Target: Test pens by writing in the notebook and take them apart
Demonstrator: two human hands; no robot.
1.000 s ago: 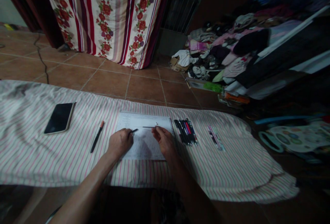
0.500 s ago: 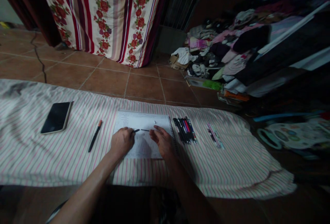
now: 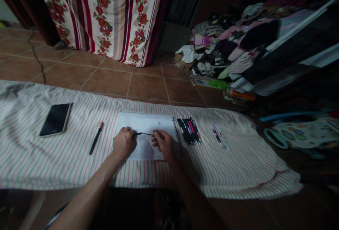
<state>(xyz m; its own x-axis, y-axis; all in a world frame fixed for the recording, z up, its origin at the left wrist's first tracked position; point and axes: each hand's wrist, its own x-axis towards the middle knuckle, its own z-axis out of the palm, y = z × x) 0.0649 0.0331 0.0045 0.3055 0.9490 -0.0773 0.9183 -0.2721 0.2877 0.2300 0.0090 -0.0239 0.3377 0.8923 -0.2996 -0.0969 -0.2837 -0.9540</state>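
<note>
My left hand [image 3: 123, 142] rests on the lower left of a spiral notebook [image 3: 144, 122] and is shut on a short black pen [image 3: 138, 134], whose tip points right. My right hand [image 3: 164, 144] lies on the notebook's lower right edge. Its fingers pinch a thin dark rod [image 3: 147, 134], possibly a pen refill, that points left. The rod's end nearly meets the pen's tip, with only a tiny gap between them. Both hands partly hide the written page.
A striped sheet [image 3: 39, 159] lies under everything. On it are a smartphone [image 3: 55, 120], a pen with an orange tip [image 3: 96, 138], a bundle of pens [image 3: 188, 131] and a small pink-and-white packet [image 3: 219, 136]. Heaped clothes [image 3: 233, 50] rise at the back right, beyond brown floor tiles [image 3: 106, 82].
My right hand has moved left, bringing the thin rod close to the black pen's tip. The gap between them has narrowed. The whole view has shifted slightly.
</note>
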